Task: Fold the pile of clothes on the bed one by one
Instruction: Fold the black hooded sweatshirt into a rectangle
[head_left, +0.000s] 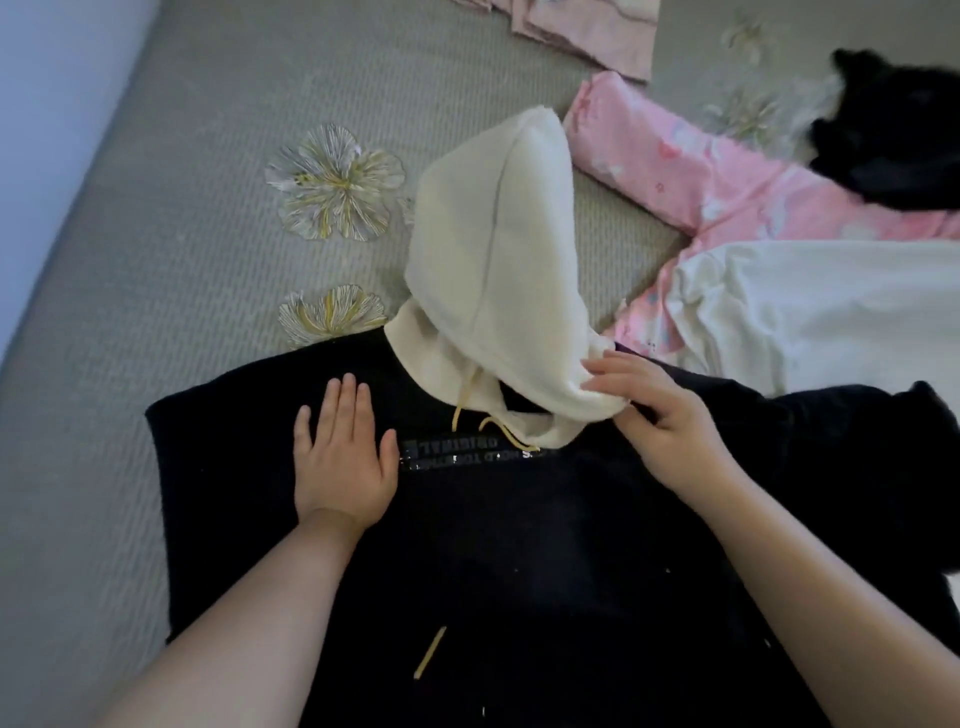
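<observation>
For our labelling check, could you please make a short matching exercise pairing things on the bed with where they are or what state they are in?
Things:
1. left hand
2. right hand
3. pink garment
4. black furry item

States:
A. far right of the bed
B. pinching the cream hood
C. flat on the black hoodie
D. beyond the white garment

Pairs: 1-C, 2-B, 3-D, 4-A

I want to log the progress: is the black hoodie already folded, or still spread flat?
Still spread: the black hoodie lies flat on the bed, its cream hood extended away from the body.
</observation>
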